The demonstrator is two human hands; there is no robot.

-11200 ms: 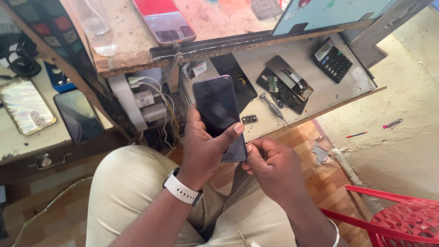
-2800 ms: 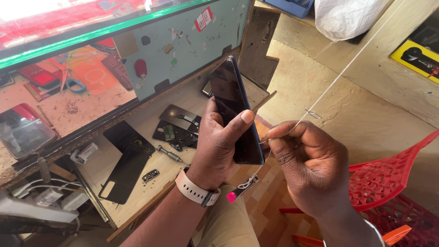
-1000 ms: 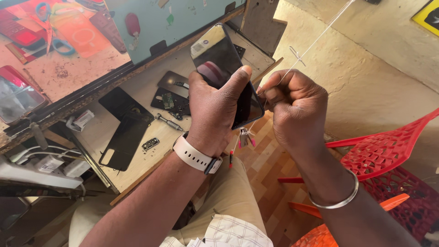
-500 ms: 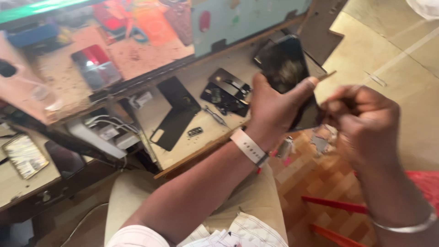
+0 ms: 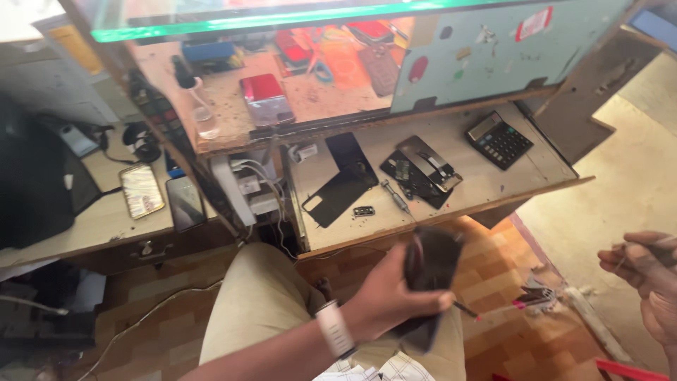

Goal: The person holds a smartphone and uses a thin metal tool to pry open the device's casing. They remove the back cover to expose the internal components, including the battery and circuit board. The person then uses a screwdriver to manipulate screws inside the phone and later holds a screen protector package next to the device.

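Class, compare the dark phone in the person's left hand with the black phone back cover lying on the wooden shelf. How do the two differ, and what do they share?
The phone is gripped in the left hand above the lap; the back cover lies untouched on the wooden shelf. The phone stands tilted and motion-blurred; the cover rests flat and sharp. Fingers hide part of the phone; the cover shows whole. Both are dark, slim rectangles.

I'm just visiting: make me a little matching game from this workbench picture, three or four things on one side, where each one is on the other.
Things:
1. phone
2. calculator
3. screwdriver
4. glass bottle

Places:
A. upper shelf, left part
B. lower shelf, right end
C. in the left hand
D. lower shelf, beside the opened phone parts

Pairs: 1-C, 2-B, 3-D, 4-A
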